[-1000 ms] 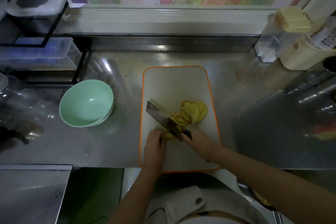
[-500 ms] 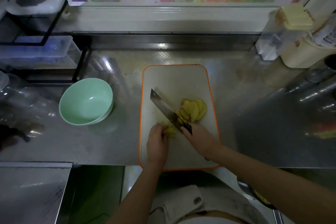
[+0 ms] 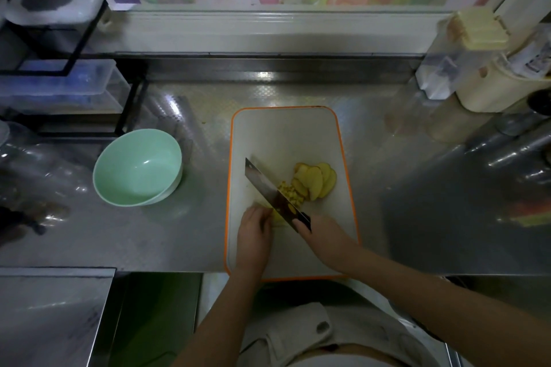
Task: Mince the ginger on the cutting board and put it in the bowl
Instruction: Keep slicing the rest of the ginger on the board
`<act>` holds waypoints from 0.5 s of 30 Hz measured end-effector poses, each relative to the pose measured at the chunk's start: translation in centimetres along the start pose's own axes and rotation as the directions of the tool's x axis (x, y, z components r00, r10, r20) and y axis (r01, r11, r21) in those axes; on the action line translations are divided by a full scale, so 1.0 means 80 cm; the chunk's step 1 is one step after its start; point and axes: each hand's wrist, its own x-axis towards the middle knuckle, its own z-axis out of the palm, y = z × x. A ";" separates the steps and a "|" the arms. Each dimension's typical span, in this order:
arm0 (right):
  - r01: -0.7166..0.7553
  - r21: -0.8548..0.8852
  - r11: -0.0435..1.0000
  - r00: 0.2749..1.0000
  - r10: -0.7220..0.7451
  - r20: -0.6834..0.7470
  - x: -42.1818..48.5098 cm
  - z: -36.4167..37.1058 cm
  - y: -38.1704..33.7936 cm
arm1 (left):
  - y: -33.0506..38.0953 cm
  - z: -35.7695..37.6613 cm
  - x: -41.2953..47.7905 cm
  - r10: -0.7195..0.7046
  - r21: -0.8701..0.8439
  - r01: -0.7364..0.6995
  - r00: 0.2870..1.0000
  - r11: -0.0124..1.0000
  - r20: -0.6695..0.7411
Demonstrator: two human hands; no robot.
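A white cutting board [image 3: 283, 134] with an orange rim lies on the steel counter. Several yellow ginger slices [image 3: 316, 180] fan out on its right side, with a small heap of diced ginger [image 3: 290, 192] beside them. My right hand [image 3: 325, 237] grips the handle of a cleaver [image 3: 265, 185], whose blade slants up to the left across the board. My left hand [image 3: 253, 232], fingers curled, holds a piece of ginger [image 3: 277, 217] down right against the blade. An empty mint-green bowl [image 3: 138, 167] stands on the counter left of the board.
A black wire rack with clear plastic boxes [image 3: 59, 89] fills the back left. Clear and cream containers [image 3: 477, 68] stand at the back right. Metal tubes [image 3: 507, 146] lie at the far right. The counter's front edge runs just below the board.
The cleaver went up and came down again a little further left on the held ginger piece. A few more diced bits lie right of the blade. My left hand stayed in place.
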 end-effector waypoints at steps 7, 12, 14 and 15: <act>-0.037 0.048 0.998 0.998 0.034 0.050 0.004 0.004 -0.001 | -0.004 0.004 0.000 -0.002 0.000 0.002 1.000 1.000 -0.007; -0.071 0.032 0.997 0.996 0.069 0.050 0.009 0.011 -0.003 | -0.006 0.005 0.000 -0.008 -0.002 0.008 1.000 1.000 -0.017; -0.079 0.030 0.996 0.995 0.078 0.058 0.011 0.016 -0.004 | -0.006 0.005 0.000 -0.004 0.000 0.004 1.000 1.000 -0.024; -0.080 0.018 0.997 0.995 0.079 0.057 0.012 0.019 -0.004 | -0.006 0.006 0.000 0.000 0.003 0.000 1.000 1.000 -0.029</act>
